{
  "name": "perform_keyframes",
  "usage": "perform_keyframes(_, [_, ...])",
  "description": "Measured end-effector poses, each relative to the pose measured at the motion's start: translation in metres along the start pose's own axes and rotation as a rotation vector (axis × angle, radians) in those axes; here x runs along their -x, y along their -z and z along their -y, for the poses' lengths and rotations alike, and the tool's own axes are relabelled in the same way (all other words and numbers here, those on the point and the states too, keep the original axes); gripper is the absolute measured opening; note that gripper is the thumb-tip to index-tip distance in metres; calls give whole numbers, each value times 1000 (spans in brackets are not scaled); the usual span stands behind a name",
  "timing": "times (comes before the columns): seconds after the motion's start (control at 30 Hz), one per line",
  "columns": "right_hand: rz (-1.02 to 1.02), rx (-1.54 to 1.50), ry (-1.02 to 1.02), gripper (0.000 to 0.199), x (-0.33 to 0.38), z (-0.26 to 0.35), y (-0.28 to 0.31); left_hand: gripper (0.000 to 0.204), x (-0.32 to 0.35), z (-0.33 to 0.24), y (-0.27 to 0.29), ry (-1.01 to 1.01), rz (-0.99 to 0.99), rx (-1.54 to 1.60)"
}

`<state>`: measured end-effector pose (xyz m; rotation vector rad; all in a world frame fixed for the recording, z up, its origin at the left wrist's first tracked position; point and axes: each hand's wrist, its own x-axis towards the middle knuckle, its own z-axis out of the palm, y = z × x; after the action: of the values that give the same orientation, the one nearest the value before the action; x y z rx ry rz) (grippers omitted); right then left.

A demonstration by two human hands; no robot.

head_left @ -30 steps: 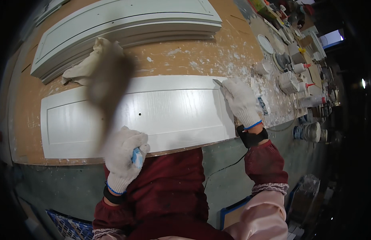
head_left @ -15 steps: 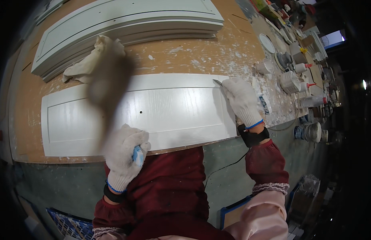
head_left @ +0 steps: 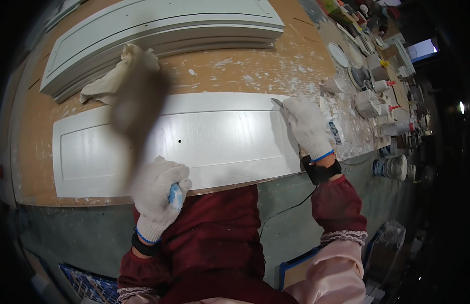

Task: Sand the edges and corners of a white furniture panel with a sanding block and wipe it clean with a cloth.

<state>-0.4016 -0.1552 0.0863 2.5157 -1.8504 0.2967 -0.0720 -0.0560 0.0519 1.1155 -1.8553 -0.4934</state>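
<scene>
A white framed panel (head_left: 219, 134) with a small dark hole lies along the near edge of the workbench. At its right end my right hand (head_left: 307, 124), in a white knit glove, is closed round a tool. Only the tool's pointed metal blade (head_left: 277, 102) shows, by the panel's far right corner; the handle is hidden. My left hand (head_left: 158, 195), gloved too, is closed by the panel's near edge on a small blue-and-white tube (head_left: 175, 196), mostly covered by the fingers.
Behind the panel stands a stack of pale panels (head_left: 164, 30) with a cream cloth (head_left: 110, 81) against it. Bottles, a white tub (head_left: 367, 104) and a cup (head_left: 335, 84) crowd the bench's right side. A blurred dark smear covers part of the view at left.
</scene>
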Motion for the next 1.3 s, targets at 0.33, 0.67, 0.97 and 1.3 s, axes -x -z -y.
perform_keyframes(0.33, [165, -355, 7, 18, 29, -9, 20, 19, 2, 1, -1, -67, -37, 36])
perform_keyframes(0.67, [-83, -126, -444, 34, 54, -33, 3, 19, 18, 4, 7, 294, 69, 244])
perform_keyframes(0.97, [17, -741, 248, 39, 95, 107, 19, 50, 41, -47, 3, 795, 95, 979])
perform_keyframes(1.3, [188, -1408, -112, 58, 137, 189, -24, 54, 58, -54, -5, 753, 252, 1260])
